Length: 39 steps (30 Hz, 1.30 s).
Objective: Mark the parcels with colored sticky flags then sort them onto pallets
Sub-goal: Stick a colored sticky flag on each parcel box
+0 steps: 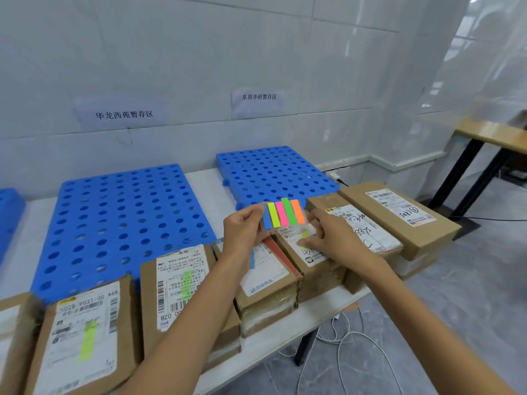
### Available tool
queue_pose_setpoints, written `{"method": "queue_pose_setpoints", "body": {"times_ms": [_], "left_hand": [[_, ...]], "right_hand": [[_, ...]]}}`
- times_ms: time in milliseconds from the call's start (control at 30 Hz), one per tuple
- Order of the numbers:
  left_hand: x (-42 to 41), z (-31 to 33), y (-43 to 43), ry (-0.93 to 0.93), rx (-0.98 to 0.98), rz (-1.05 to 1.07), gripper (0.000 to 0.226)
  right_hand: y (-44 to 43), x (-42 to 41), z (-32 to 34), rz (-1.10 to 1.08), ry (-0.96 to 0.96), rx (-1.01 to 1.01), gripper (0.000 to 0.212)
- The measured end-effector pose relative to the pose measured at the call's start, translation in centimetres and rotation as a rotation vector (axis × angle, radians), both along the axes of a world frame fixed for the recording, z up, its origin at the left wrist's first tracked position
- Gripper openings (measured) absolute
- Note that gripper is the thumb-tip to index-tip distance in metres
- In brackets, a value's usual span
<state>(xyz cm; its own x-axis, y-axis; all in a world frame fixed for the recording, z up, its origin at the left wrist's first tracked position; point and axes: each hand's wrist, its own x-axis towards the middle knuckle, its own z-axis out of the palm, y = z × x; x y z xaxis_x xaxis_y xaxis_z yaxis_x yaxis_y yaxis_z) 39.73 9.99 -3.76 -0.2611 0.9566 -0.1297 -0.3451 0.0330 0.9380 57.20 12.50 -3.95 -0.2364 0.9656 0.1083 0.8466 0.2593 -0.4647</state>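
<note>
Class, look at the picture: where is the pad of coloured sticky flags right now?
The flag pad is held up in the left hand, centre of the head view, just above the parcels and in front of the right-hand blue pallet.

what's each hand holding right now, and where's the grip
Left hand pinches the sticky flag pad at its left edge. Right hand presses a green flag onto a parcel.

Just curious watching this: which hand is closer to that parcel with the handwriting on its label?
Right. The right hand sits right beside the handwritten parcel, pressing a flag on its neighbour; the left hand holds the flag pad farther left.
</note>
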Motion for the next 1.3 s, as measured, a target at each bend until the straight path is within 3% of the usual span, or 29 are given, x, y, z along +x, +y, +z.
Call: {"method": "queue_pose_setpoints", "body": {"times_ms": [67, 133, 233, 367, 467, 1000, 1167, 1300], "left_hand": [[0.0, 0.0, 0.0, -0.013, 0.002, -0.022, 0.017], [0.0, -0.1, 0.0, -0.008, 0.004, -0.041, 0.016], [-0.1, -0.2, 0.0, 0.017, 0.014, -0.065, 0.017], [-0.1, -0.4, 0.0, 0.032, 0.021, -0.087, 0.021], [-0.1, -0.5, 0.1, 0.044, 0.025, -0.097, 0.024], [0.0, -0.3, 0.0, 0.088, 0.033, -0.136, 0.017], [-0.1, -0.3, 0.2, -0.013, -0.015, -0.133, 0.013], [-0.1, -0.3, 0.3, -0.087, -0.017, -0.150, 0.020]], "right_hand": [[-0.3, -0.1, 0.2, -0.020, 0.084, 0.048, 0.031], [-0.9, -0.5, 0.3, -0.067, 0.206, 0.230, 0.020], [-1.4, -1.5, 0.5, -0.089, 0.297, 0.464, 0.022], [-0.8, -2.0, 0.9, -0.040, 0.145, 0.499, 0.037], [-0.5, -1.9, 0.9, -0.001, 0.078, 0.527, 0.031], [0.2, -1.8, 1.1, 0.073, 0.108, 0.648, 0.015], [0.0, -2.0, 1.1, 0.115, 0.125, 0.713, 0.005], [-0.2, -2.3, 0.7, 0.144, 0.126, 0.777, 0.010]]}}
